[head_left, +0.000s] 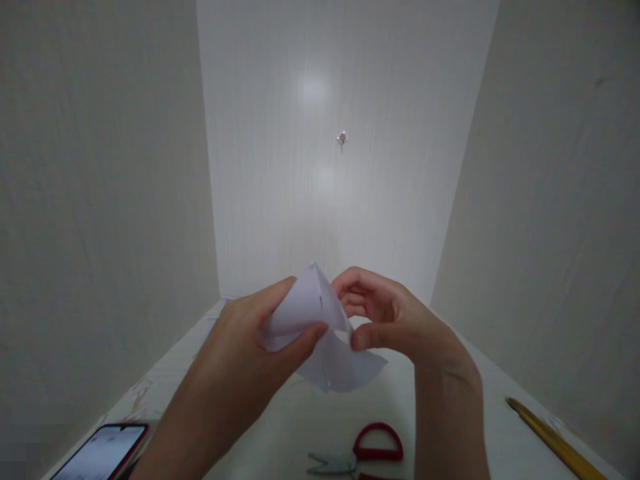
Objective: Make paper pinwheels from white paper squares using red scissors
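A folded piece of white paper (pixel 295 300) is held up above the white table, its pointed tip upward and a curved flap spreading out below. My left hand (pixel 250 333) grips it from the left, with the thumb pressed across its front. At the paper's right edge is my right hand (pixel 385 313), its thumb touching the edge and its other fingers curled behind. Red-handled scissors (pixel 355 450) lie on the table below the paper, their blades slightly apart and pointing left; the lower handle is cut off by the frame.
A phone (pixel 103 453) with a lit screen lies at the lower left. On the lower right rests a long yellow-brown tool or pen (pixel 550 437). Pale walls (pixel 325 220) enclose the table on the left, back and right.
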`<state>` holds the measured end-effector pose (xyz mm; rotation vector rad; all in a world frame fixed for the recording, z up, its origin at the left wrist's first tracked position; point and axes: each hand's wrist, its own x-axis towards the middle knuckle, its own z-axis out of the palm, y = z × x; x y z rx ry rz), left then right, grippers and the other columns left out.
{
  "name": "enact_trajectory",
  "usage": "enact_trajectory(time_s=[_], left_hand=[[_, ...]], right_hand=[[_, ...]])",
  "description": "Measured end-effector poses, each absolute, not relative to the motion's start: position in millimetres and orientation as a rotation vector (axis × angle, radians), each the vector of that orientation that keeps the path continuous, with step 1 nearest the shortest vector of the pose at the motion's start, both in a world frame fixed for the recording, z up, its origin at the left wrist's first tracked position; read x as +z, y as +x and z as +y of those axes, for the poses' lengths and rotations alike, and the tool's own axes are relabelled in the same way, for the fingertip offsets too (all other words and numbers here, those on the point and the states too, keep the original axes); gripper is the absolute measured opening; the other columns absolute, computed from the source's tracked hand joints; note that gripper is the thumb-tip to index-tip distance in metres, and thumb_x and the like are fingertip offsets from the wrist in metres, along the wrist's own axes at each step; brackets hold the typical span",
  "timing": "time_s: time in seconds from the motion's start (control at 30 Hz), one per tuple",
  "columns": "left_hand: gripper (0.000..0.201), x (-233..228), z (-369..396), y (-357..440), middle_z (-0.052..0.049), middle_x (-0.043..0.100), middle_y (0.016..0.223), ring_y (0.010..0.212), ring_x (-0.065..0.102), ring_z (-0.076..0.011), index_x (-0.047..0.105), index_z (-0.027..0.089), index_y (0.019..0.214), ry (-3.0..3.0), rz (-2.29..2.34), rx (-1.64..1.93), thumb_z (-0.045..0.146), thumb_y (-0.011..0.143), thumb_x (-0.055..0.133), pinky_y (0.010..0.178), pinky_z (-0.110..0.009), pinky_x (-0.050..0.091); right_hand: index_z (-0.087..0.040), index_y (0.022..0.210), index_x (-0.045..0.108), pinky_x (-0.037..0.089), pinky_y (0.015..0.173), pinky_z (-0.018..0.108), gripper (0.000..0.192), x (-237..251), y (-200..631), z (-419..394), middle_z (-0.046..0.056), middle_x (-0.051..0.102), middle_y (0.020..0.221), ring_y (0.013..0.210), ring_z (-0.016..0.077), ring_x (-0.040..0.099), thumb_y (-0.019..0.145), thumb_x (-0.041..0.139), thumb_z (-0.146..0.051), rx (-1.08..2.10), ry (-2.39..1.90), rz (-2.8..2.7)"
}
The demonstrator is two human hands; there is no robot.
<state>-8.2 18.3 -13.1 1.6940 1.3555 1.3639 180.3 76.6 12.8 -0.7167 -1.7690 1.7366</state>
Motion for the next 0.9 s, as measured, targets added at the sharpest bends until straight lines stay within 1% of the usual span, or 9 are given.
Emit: enact_trajectory(time_s=[0.1, 0.23, 0.33, 0.47, 0.57, 0.67, 0.77, 0.9], left_hand=[[0.008, -14, 19, -8, 0.003, 0.069, 0.063, 0.054, 0.059, -0.0144, 0.069, 0.023, 0.074, 1.709, 1.364, 1.338, 0.030, 0.075, 0.070, 0.048, -0.021, 0.043], [0.009, -14, 19, -7, 0.003, 0.071, 0.068, 0.055, 0.060, -0.0148, 0.070, 0.023, 0.079, 1.672, 1.362, 1.315, 0.031, 0.075, 0.070, 0.049, -0.021, 0.044], [0.009, -14, 19, -6, 0.002, 0.071, 0.069, 0.056, 0.060, -0.0149, 0.071, 0.022, 0.079, 1.626, 1.320, 1.335, 0.030, 0.075, 0.069, 0.049, -0.021, 0.045], [0.011, -16, 19, -8, 0.000, 0.072, 0.074, 0.058, 0.062, -0.0158, 0.071, 0.022, 0.081, 1.560, 1.253, 1.308, 0.033, 0.077, 0.068, 0.049, -0.020, 0.047], [0.013, -18, 18, -9, 0.001, 0.071, 0.076, 0.059, 0.062, -0.0153, 0.071, 0.024, 0.087, 1.517, 1.229, 1.299, 0.033, 0.078, 0.067, 0.048, -0.019, 0.048], [0.015, -18, 19, -8, 0.003, 0.070, 0.072, 0.056, 0.061, -0.0129, 0.074, 0.026, 0.091, 1.513, 1.199, 1.355, 0.028, 0.077, 0.068, 0.047, -0.016, 0.047], [0.014, -16, 19, -7, 0.005, 0.069, 0.067, 0.055, 0.060, -0.0108, 0.075, 0.027, 0.088, 1.525, 1.168, 1.401, 0.022, 0.075, 0.070, 0.046, -0.013, 0.046], [0.013, -16, 19, -6, 0.005, 0.069, 0.067, 0.055, 0.061, -0.0110, 0.075, 0.027, 0.086, 1.505, 1.156, 1.411, 0.022, 0.075, 0.072, 0.046, -0.013, 0.046]], right_hand=[[-0.020, 0.087, 0.064, 0.048, 0.064, 0.021, 0.034, 14, 178, 75, -0.003, 0.065, 0.078, 0.069, 0.0100, 0.061, 0.066, 0.088, -0.031, 1.728, -0.746, -1.687], [-0.019, 0.083, 0.064, 0.044, 0.058, 0.019, 0.030, 17, 174, 72, -0.003, 0.065, 0.075, 0.064, 0.0086, 0.059, 0.068, 0.086, -0.031, 1.733, -0.749, -1.632], [-0.019, 0.081, 0.063, 0.043, 0.055, 0.020, 0.029, 18, 172, 71, -0.003, 0.064, 0.073, 0.061, 0.0087, 0.058, 0.067, 0.086, -0.031, 1.681, -0.792, -1.625], [-0.019, 0.079, 0.063, 0.040, 0.051, 0.019, 0.030, 19, 172, 70, -0.005, 0.062, 0.068, 0.057, 0.0083, 0.056, 0.063, 0.088, -0.028, 1.601, -0.848, -1.632], [-0.020, 0.079, 0.063, 0.041, 0.049, 0.019, 0.031, 19, 171, 69, -0.004, 0.063, 0.070, 0.058, 0.0089, 0.056, 0.061, 0.088, -0.026, 1.556, -0.885, -1.622], [-0.020, 0.079, 0.064, 0.040, 0.048, 0.019, 0.029, 19, 171, 68, -0.004, 0.063, 0.071, 0.059, 0.0090, 0.056, 0.063, 0.087, -0.026, 1.495, -0.899, -1.628], [-0.020, 0.078, 0.064, 0.040, 0.049, 0.019, 0.028, 20, 170, 66, -0.004, 0.062, 0.070, 0.059, 0.0082, 0.055, 0.063, 0.087, -0.025, 1.451, -0.902, -1.627], [-0.020, 0.077, 0.065, 0.041, 0.051, 0.019, 0.027, 21, 168, 64, -0.004, 0.061, 0.069, 0.059, 0.0080, 0.054, 0.064, 0.087, -0.024, 1.395, -0.918, -1.614]])
